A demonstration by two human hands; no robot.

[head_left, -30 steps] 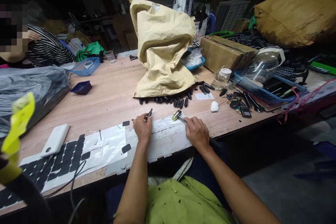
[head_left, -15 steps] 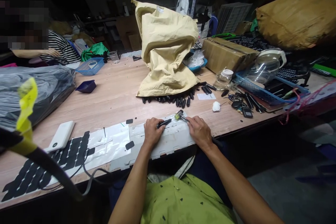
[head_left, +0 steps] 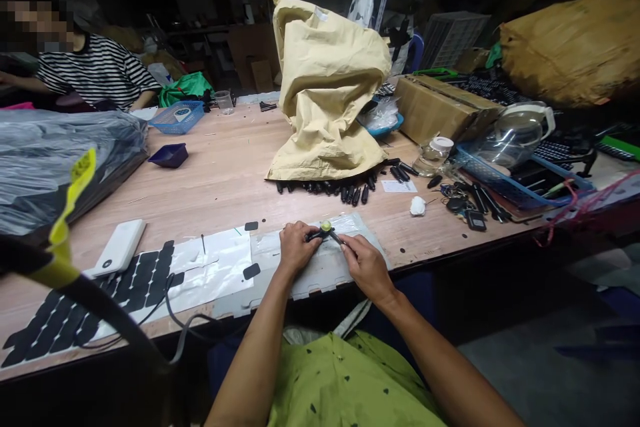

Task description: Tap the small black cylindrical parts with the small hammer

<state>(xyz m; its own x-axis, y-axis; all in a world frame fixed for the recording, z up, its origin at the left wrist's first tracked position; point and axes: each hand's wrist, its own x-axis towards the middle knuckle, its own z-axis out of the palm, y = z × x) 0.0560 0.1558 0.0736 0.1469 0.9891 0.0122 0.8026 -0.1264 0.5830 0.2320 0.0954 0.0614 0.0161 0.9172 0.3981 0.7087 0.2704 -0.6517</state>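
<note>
My left hand [head_left: 296, 248] is closed on a slim black cylindrical piece [head_left: 312, 236], holding it low over the grey-white board [head_left: 320, 282] at the table's front edge. Closed round a handle, my right hand [head_left: 369, 268] grips a small hammer [head_left: 327, 227] with a yellowish head. The hammer head is at the right end of the black piece; whether they touch I cannot tell. Beyond both hands, several similar black pieces [head_left: 356, 196] lie along the bottom of a large beige bag [head_left: 327, 93].
White sheets with black stickers [head_left: 155, 277] and a white power bank [head_left: 120, 247] lie left. A black arm with a yellow tag [head_left: 75, 193] crosses the left foreground. On the right are keys [head_left: 455, 203], a jar [head_left: 435, 155] and a blue basket [head_left: 520, 190]. A person in stripes [head_left: 107, 70] sits far left.
My right hand has moved left, bringing the hammer head from beside the black piece to its right end. My left hand still holds the piece. The view has shifted slightly.
</note>
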